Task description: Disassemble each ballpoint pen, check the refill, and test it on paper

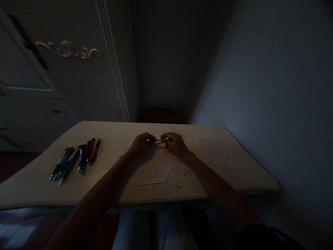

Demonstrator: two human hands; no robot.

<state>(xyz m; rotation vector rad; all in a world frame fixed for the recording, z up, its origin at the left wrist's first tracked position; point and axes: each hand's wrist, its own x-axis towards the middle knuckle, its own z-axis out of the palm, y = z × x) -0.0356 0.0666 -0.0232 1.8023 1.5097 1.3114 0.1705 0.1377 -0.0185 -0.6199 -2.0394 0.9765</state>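
Over the table's middle, my left hand [142,143] and my right hand [176,143] face each other with fingers pinched. Between their fingertips runs a thin, pale, pen-like stick [156,142], with a dark line just below it. In this dim light I cannot make out its exact kind, and its ends are hidden by the fingers. Beneath and in front of the hands lies a sheet of paper [154,170] covered in scribbled marks, with an uneven right edge. Both forearms reach in from the near side.
On the table [111,184], several pens [69,161] lie in a loose group at the left. A patch of blue scribble [214,154] is at the right. Small bits [178,186] lie near the front. A white cabinet [85,93] stands behind left; a wall [273,104] bounds the right.
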